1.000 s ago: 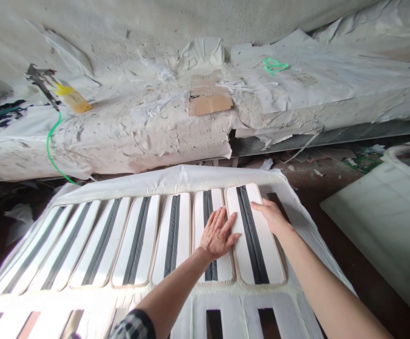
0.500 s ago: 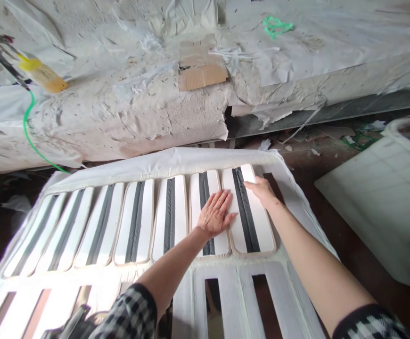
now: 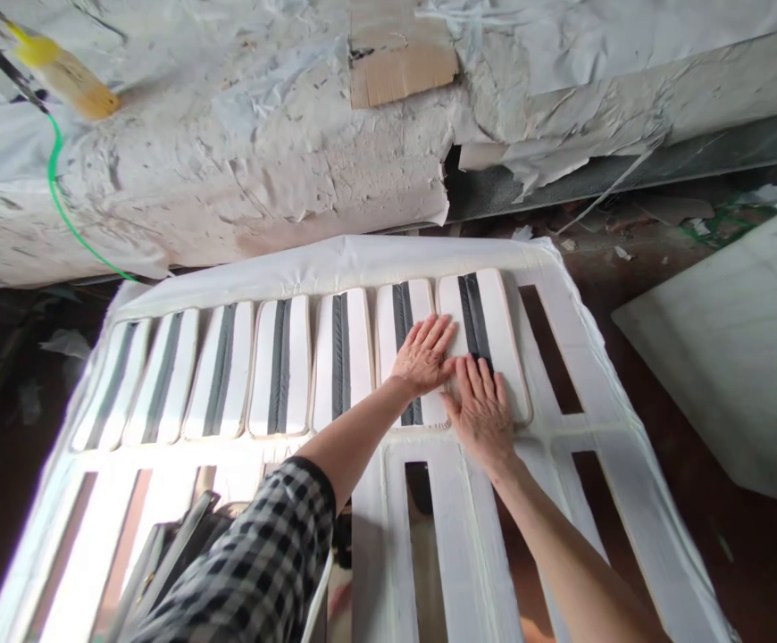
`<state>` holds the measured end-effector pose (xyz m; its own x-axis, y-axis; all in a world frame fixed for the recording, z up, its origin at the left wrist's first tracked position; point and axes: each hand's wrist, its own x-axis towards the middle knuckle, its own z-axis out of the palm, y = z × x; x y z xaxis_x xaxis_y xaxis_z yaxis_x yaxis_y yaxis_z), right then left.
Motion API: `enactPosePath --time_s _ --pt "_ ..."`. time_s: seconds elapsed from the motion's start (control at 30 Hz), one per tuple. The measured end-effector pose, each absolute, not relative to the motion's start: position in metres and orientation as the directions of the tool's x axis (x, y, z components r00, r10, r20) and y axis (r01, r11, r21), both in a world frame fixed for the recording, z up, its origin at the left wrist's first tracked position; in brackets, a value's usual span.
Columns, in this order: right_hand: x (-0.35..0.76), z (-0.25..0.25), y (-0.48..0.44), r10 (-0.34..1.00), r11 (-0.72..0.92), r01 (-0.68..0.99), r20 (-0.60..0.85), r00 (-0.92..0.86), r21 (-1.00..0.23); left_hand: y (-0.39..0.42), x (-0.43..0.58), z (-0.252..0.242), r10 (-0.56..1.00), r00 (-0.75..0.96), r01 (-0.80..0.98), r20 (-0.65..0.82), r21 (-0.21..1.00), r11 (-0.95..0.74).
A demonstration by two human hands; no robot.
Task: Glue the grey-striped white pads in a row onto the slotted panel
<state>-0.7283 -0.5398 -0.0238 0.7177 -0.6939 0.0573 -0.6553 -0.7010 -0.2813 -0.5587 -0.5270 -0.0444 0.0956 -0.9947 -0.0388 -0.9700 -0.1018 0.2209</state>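
Observation:
Several white padded panels with rounded corners and a dark gray center strip lie in a row on a white slatted frame (image 3: 379, 536). My left hand (image 3: 423, 355) rests flat with fingers spread on the second panel from the right (image 3: 387, 330), its fingertips near that panel's right edge. On the lower part of the rightmost panel (image 3: 501, 308) lies my right hand (image 3: 482, 406), palm down and fingers extended. The thumb side of my right hand is close beside my left hand. Neither hand grips anything.
Behind the frame runs a ledge covered in torn, stained sheeting (image 3: 281, 170), with a cardboard piece (image 3: 402, 76), a yellow-capped bottle (image 3: 67, 76) and a green hose (image 3: 60, 192). A large pale panel (image 3: 730, 348) stands at the right.
My right hand has moved from the upper right edge of the rightmost panel down and left onto its lower part. My left hand stays flat near the same place. The view has shifted downward.

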Motion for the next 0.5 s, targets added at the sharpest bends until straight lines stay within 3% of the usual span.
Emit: enactPosePath --time_s 0.17,0.3,0.37,0.4,0.5 --pt "-0.750 -0.012 -0.504 -0.712 -0.658 -0.687 -0.039 0.701 -0.309 -0.514 -0.549 -0.036 -0.988 -0.034 -0.982 -0.152 0.190 0.005" --pt "-0.762 0.030 -0.426 -0.776 -0.502 -0.686 -0.076 0.626 -0.527 -0.482 -0.542 -0.018 -0.916 -0.329 -0.931 -0.230 0.240 0.274" --pt "-0.765 0.054 -0.365 -0.798 -0.302 -0.631 -0.173 0.577 -0.714 -0.462 -0.537 -0.005 -0.863 -0.426 -0.888 -0.272 0.306 0.342" --pt "-0.766 0.065 -0.333 -0.781 -0.136 -0.612 -0.296 0.550 -0.779 -0.451 -0.533 0.003 -0.848 -0.444 -0.874 -0.290 0.347 0.339" --pt "-0.759 0.088 -0.240 -0.561 0.392 -0.565 -0.675 0.479 -0.726 -0.412 -0.511 0.028 -0.875 -0.376 -0.864 -0.305 0.457 0.212"
